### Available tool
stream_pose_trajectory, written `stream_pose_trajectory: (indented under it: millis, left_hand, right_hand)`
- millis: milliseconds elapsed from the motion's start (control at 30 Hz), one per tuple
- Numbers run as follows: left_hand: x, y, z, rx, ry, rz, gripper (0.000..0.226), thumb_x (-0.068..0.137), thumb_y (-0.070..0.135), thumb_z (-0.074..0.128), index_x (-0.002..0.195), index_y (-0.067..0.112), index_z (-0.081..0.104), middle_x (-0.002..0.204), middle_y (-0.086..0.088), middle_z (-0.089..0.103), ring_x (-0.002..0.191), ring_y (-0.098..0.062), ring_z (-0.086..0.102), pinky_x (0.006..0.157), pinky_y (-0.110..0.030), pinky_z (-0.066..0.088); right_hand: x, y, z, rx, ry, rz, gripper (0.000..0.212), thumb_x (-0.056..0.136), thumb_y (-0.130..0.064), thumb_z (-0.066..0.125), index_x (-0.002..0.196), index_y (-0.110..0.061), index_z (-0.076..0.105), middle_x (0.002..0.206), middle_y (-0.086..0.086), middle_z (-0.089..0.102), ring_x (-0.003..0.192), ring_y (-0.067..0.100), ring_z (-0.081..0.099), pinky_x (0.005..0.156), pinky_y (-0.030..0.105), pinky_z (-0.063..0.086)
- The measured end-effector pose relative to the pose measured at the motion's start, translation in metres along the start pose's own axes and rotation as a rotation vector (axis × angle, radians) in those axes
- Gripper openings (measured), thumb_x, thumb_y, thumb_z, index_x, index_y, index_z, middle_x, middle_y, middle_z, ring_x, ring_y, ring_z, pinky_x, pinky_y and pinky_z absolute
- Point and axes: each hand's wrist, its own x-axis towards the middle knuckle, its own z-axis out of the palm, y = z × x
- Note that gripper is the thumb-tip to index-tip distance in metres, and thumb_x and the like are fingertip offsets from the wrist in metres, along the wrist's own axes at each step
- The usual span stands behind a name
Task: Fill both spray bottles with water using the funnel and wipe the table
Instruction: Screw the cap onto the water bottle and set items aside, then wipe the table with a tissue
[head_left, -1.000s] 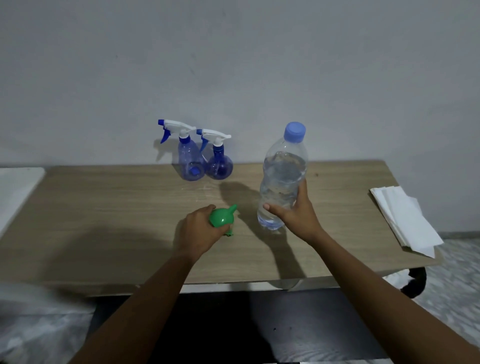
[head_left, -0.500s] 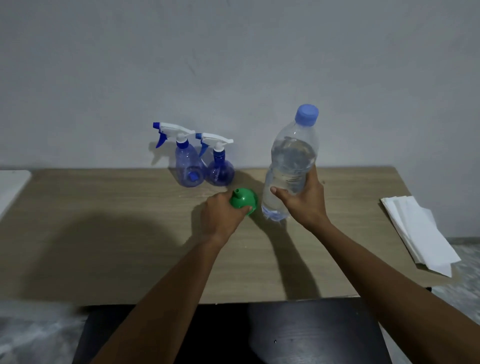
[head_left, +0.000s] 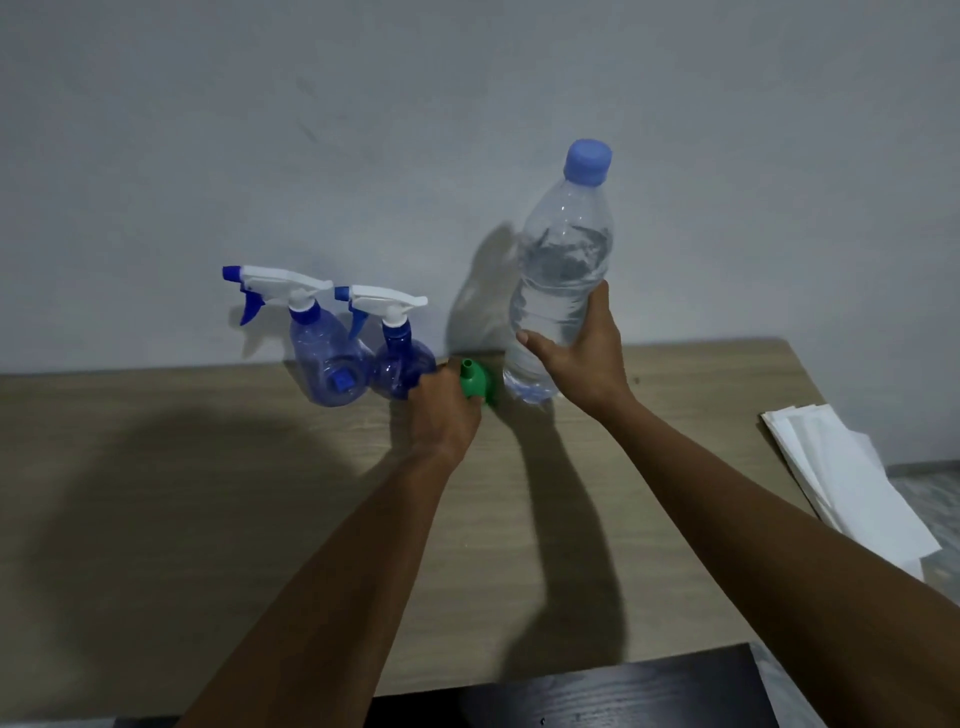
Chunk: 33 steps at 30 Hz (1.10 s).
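1. Our left hand (head_left: 444, 410) grips the funnel (head_left: 477, 384) beside both spray bottles (head_left: 332, 358).
2. Our right hand (head_left: 582, 353) clasps the capped water bottle (head_left: 563, 270).
3. Step: setup; next, we judge, unscrewing a sprayer head (head_left: 387, 301).

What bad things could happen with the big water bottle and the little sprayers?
The left hand, gripping the green funnel, is right beside one spray bottle; a bump might topple it into the other spray bottle. Only the right hand holds the big tilted water bottle, so it might slip, though its cap is on.
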Motion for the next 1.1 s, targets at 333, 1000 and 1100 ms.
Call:
stream_pose_trajectory:
  millis: [333, 1000, 1100]
  left_hand:
    - [0.011, 0.002, 0.008, -0.032, -0.047, 0.021, 0.044, 0.091, 0.027, 0.068, 0.130, 0.012, 0.053, 0.121, -0.012, 0.066, 0.111, -0.033, 0.064, 0.085, -0.039, 0.052]
    - [-0.176, 0.054, 0.045, -0.125, -0.250, 0.339, 0.034, 0.083, 0.028, 0.069, 0.117, 0.028, 0.074, 0.119, 0.010, 0.072, 0.111, -0.012, 0.066, 0.092, -0.022, 0.048]
    - [-0.189, 0.083, 0.069, -0.142, -0.337, 0.397, 0.037, 0.079, 0.036, 0.066, 0.114, 0.028, 0.074, 0.115, 0.009, 0.074, 0.106, -0.008, 0.069, 0.090, -0.027, 0.055]
  right_hand:
    - [0.000, 0.009, -0.001, 0.066, -0.100, 0.035, 0.089, 0.076, -0.040, 0.082, 0.147, -0.021, 0.032, 0.142, -0.001, 0.048, 0.128, 0.014, 0.051, 0.101, 0.026, 0.046]
    - [-0.194, 0.065, -0.173, -0.224, 0.060, 0.499, 0.035, 0.090, -0.023, 0.072, 0.125, -0.022, 0.067, 0.130, 0.000, 0.066, 0.116, 0.020, 0.062, 0.098, 0.035, 0.051]
    - [-0.211, 0.086, -0.212, -0.236, 0.158, 0.577, 0.025, 0.089, -0.022, 0.071, 0.115, -0.023, 0.072, 0.121, -0.003, 0.071, 0.108, 0.016, 0.064, 0.094, 0.035, 0.052]
